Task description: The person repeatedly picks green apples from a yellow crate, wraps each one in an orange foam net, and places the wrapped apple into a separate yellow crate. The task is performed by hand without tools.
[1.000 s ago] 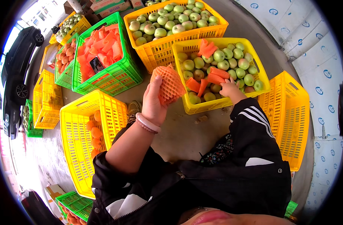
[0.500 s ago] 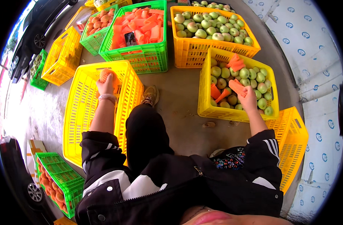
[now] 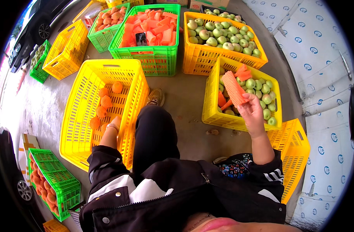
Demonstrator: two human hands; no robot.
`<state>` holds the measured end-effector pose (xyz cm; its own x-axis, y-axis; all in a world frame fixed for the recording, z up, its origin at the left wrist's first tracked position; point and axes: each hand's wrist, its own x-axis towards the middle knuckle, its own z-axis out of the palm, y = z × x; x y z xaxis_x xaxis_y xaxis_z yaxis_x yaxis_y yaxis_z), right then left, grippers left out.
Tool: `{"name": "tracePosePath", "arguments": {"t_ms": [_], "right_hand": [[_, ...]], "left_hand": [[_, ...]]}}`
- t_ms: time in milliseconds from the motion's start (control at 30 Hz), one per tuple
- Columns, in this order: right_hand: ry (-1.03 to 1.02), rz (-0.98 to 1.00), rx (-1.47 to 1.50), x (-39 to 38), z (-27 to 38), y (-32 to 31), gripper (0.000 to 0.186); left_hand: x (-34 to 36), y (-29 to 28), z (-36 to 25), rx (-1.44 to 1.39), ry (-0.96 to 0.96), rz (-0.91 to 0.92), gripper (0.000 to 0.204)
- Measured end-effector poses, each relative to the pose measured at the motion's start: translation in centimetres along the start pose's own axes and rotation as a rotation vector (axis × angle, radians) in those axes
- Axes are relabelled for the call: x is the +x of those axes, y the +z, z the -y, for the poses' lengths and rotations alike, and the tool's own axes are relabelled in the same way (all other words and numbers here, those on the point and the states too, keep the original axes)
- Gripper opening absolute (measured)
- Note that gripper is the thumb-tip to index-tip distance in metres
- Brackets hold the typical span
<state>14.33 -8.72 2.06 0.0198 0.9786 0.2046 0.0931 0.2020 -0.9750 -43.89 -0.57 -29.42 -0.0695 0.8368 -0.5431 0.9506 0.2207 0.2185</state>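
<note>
My left hand [image 3: 113, 123] reaches down inside a yellow crate [image 3: 80, 96] at the near left, among several orange net-wrapped fruits [image 3: 106, 102] on its bottom; its fingers are hidden, so what it holds cannot be seen. My right hand [image 3: 250, 109] is closed on an orange foam net sleeve [image 3: 234, 87], raised over a smaller yellow crate [image 3: 211, 117] of green apples [image 3: 258, 84]. Loose foam sleeves [image 3: 243, 71] lie on those apples.
Behind stand a green crate [image 3: 142, 58] of foam sleeves with a phone [image 3: 140, 39] on them and a yellow crate [image 3: 208, 63] of apples. More crates [image 3: 66, 50] stand left, near a black car [image 3: 30, 31]. An empty yellow crate [image 3: 287, 162] is at the right, beside panels [image 3: 320, 116].
My left hand has moved down and left into the crate with the wrapped fruit, now lower inside it. My right hand has lifted a foam sleeve from the apples.
</note>
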Motion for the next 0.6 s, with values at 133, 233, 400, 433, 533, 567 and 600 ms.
{"name": "tracePosePath", "arguments": {"t_ms": [133, 233, 400, 433, 533, 567, 600], "right_hand": [[-0.013, -0.067, 0.096, -0.6, 0.6, 1.3, 0.025], [-0.013, -0.164, 0.082, -0.3, 0.6, 1.7, 0.020], [-0.046, -0.232, 0.087, 0.0, -0.8, 0.3, 0.013], [-0.056, -0.252, 0.093, 0.1, -0.6, 0.4, 0.012], [-0.071, -0.283, 0.098, 0.7, 0.2, 1.4, 0.010], [-0.059, -0.299, 0.095, 0.9, 0.1, 1.3, 0.010], [-0.037, -0.332, 0.087, 0.6, -0.3, 1.0, 0.010]], "left_hand": [[-3.4, -10.9, -8.9, -0.358, 0.059, -0.552, 0.035], [-7.0, -17.4, -18.5, -0.594, 0.339, -0.798, 0.022], [-18.8, -18.4, -39.2, -0.938, 1.077, -0.257, 0.018], [-20.5, -17.9, -42.3, -0.814, 1.083, -0.198, 0.033], [-20.5, -12.0, -48.1, -0.847, 1.093, -0.078, 0.068], [-20.5, -10.6, -49.0, -0.995, 0.988, 0.070, 0.069], [-20.7, -10.0, -49.0, -1.047, 0.948, 0.149, 0.062]]}}
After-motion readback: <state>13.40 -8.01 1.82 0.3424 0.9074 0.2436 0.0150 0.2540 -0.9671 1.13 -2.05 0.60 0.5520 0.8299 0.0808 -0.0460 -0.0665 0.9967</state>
